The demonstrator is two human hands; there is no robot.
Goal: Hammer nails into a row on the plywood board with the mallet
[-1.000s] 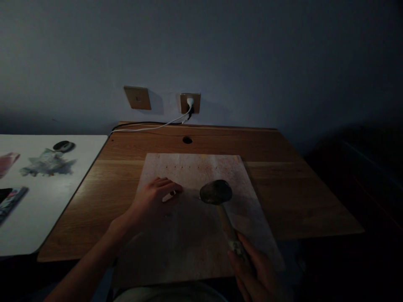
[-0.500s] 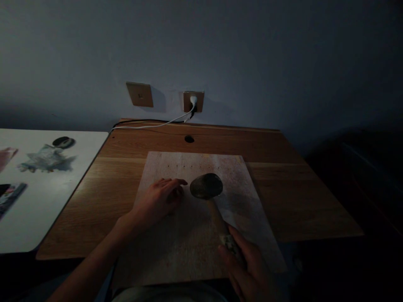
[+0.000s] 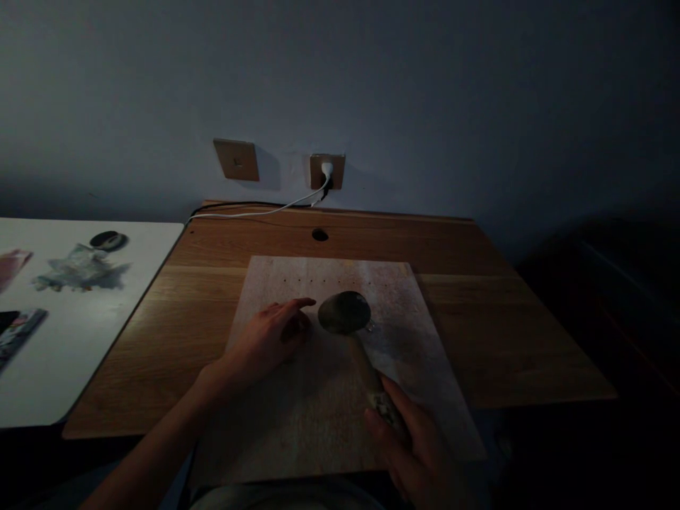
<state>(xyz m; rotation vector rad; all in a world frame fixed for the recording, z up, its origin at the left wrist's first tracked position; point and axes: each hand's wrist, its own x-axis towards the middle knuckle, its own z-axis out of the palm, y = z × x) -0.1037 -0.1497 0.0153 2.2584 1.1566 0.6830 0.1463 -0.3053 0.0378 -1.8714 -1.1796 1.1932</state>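
Note:
My right hand (image 3: 406,435) is wrapped round the wooden handle of a mallet (image 3: 344,312) with a dark, rounded head. The head is over the middle of a pale wooden board (image 3: 329,425); I cannot tell whether it touches. A small shiny bit (image 3: 370,326) shows beside the head's right edge, too small to name. Left of the mallet head, my left hand (image 3: 279,329) rests on the board. Its index finger stretches toward the head and the other fingers curl loosely, with nothing visible in them. Several small dark dots (image 3: 324,280) run in a row across the board's far part.
Beneath the board is a brown wooden desk (image 3: 504,319) with a round cable hole (image 3: 319,234). A white table (image 3: 79,354) adjoins on the left, with a crumpled plastic bag (image 3: 79,268) and a dark round object (image 3: 109,241). Cables (image 3: 255,211) run to a wall socket (image 3: 327,172).
The mallet head has shifted slightly left, and the small shiny bit now shows at its right edge. My left hand has stayed almost still.

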